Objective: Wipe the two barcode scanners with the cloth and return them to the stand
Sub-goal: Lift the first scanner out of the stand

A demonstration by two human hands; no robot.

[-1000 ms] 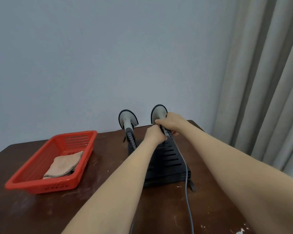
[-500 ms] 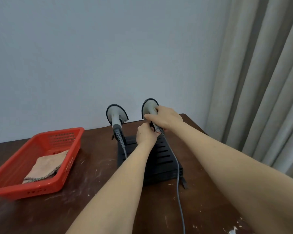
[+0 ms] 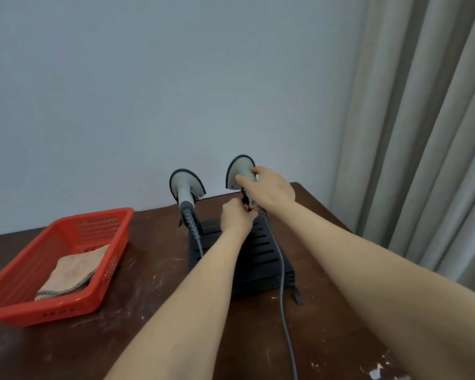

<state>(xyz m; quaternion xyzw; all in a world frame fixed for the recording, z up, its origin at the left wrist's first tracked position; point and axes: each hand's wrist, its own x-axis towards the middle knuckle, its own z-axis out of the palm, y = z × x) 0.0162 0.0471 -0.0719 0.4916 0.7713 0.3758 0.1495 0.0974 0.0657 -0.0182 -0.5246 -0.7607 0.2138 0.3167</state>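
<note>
Both hands have climbed higher on the right-hand scanner since a second ago.

Left to right: the tan cloth point(image 3: 74, 270) lies unused in the red perforated plastic basket point(image 3: 25, 303); the left grey-and-black barcode scanner point(image 3: 187, 189) sits in the black slotted stand point(image 3: 261, 256); the left hand point(image 3: 236, 218) pinches near the right grey scanner point(image 3: 239, 171)'s handle base, the right hand point(image 3: 270, 189) wrapped around its neck. Lifting it free looks next, minding the grey cable point(image 3: 281, 283).

Two bare forearms, sleeveless, no jewellery visible
</note>
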